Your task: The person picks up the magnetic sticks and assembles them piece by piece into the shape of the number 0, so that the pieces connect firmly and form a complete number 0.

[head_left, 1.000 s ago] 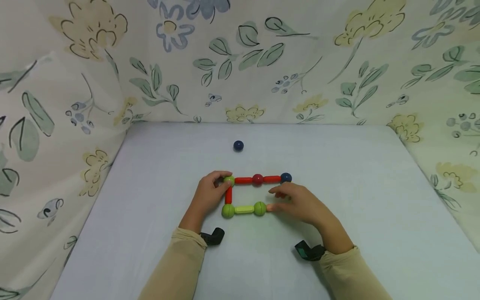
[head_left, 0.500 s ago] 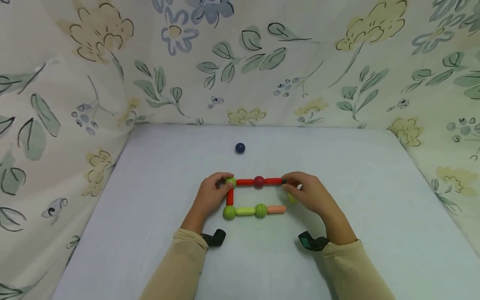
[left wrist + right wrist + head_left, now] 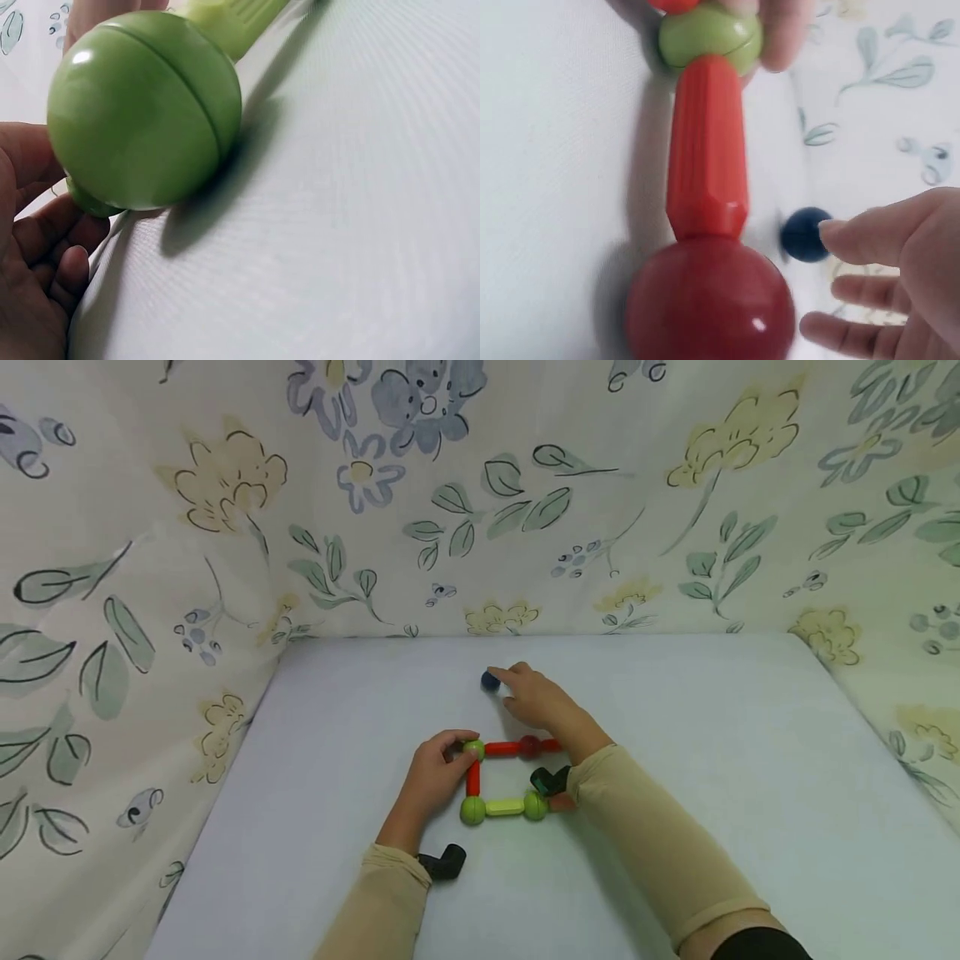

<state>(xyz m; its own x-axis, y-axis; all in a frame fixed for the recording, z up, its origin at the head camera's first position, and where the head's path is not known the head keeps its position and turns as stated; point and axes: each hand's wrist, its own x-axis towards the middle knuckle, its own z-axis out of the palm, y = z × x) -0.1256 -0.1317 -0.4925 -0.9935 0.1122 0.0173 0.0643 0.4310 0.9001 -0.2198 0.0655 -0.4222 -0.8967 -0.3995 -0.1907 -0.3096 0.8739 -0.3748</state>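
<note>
My left hand [image 3: 433, 779] pinches the green ball [image 3: 474, 750] at the far left corner of a frame of balls and rods lying on the table. My right hand [image 3: 543, 700] reaches past the frame to a loose dark blue ball [image 3: 490, 682], its fingers spread. In the right wrist view the thumb overlaps the blue ball [image 3: 802, 235]; whether it touches is unclear. The far side has a red rod [image 3: 501, 749] and a red ball [image 3: 530, 746]. The near side holds a green ball [image 3: 472, 811], a lime rod [image 3: 505, 807] and another green ball [image 3: 536, 806]. My right forearm hides the frame's right end.
A white table [image 3: 360, 710] spreads around the frame. Flowered cloth [image 3: 480, 560] hangs behind it and along the left and right sides. A salmon rod [image 3: 561, 803] sticks out partly from beneath the right sleeve [image 3: 660, 843].
My right hand has left the frame's far right end and moved away and leftward to the loose blue ball. My left hand keeps its grip on the corner green ball. The head view has shifted slightly.
</note>
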